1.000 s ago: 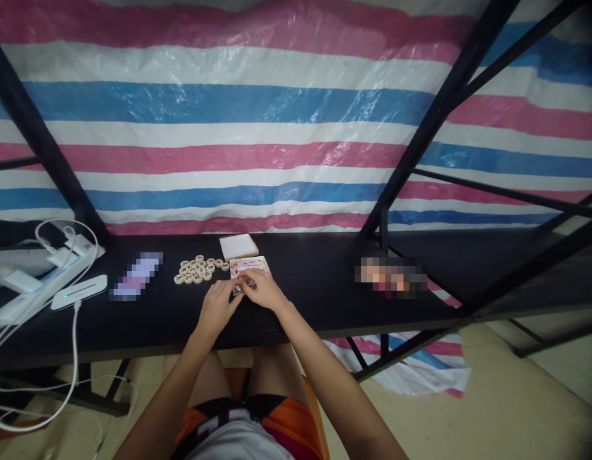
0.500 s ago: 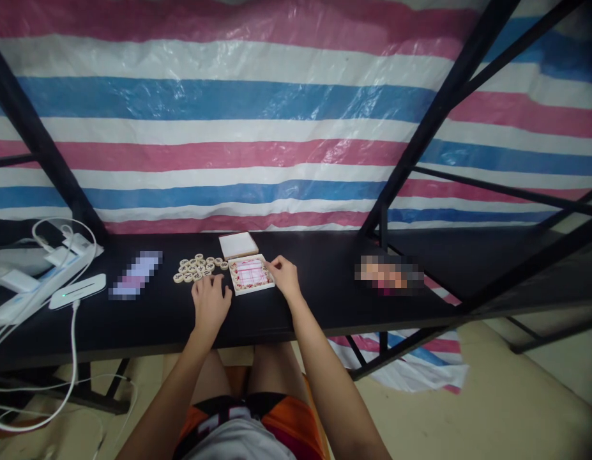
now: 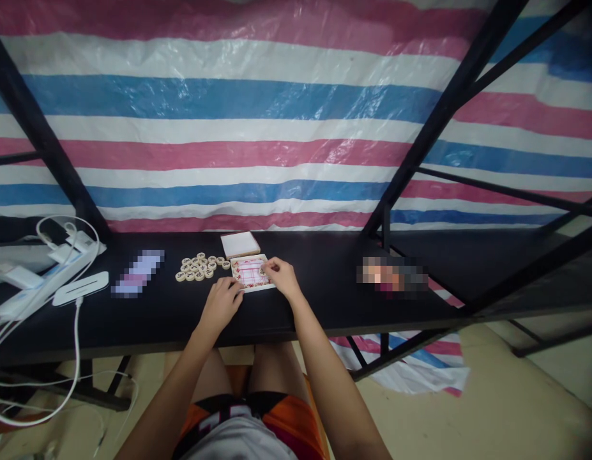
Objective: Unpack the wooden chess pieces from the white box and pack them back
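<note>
A shallow white box (image 3: pixel 252 289) lies on the black desk, with red-marked xiangqi pieces round its inner edge and a white sheet with red lines in the middle. My right hand (image 3: pixel 282 276) is over the box's right side, thumb and fingers pinched on a round xiangqi piece (image 3: pixel 262 271). My left hand (image 3: pixel 221 301) is at the near left corner, fingers slightly curled and apart, their tips by the box's edge. Left of the box, several pale xiangqi pieces (image 3: pixel 195 267) with dark characters lie in a loose group. The box lid (image 3: pixel 241 245) lies just behind the box.
A blurred-out phone-shaped item (image 3: pixel 138 273) lies left of the pieces. Farther left are a white power strip (image 3: pixel 41 281) with plugs and cables, and a flat white device (image 3: pixel 81 289). Another blurred item (image 3: pixel 391 275) lies at right, near the black metal frame (image 3: pixel 420 137). Striped plastic sheeting (image 3: pixel 238 153) hangs behind.
My left hand has moved right, from the loose pieces to the box's near left corner. My right hand has shifted slightly left over the box, and a piece now shows at its fingertips.
</note>
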